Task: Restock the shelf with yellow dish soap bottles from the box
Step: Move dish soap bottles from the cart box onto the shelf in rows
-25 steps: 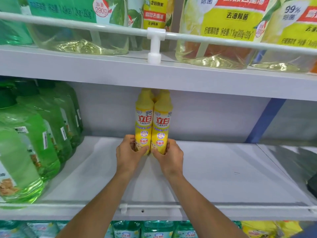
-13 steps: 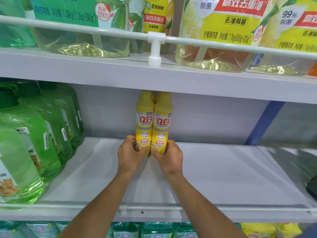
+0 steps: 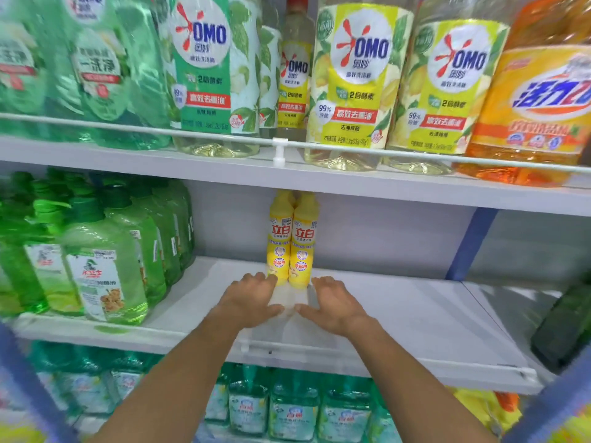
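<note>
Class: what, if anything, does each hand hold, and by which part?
Nothing is held. The left hand and right hand lie open, fingers straight, just before the bases of the two yellow bottles standing on the shelf.

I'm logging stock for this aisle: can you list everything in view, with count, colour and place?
yellow dish soap bottles: two, yellow, upright side by side at the back of the middle shelf
green pump bottles: several, green, left part of the middle shelf
OMO bottles: four, one green-labelled and three yellow-labelled, top shelf
blurred green bottles: count unclear, green, left end of the top shelf
orange bottle: one, orange, right end of the top shelf
teal bottles: a row, teal, below the middle shelf
dark object: one, dark green, right edge, cut off
left hand: one, open, before the bottles
right hand: one, open, beside it
</note>
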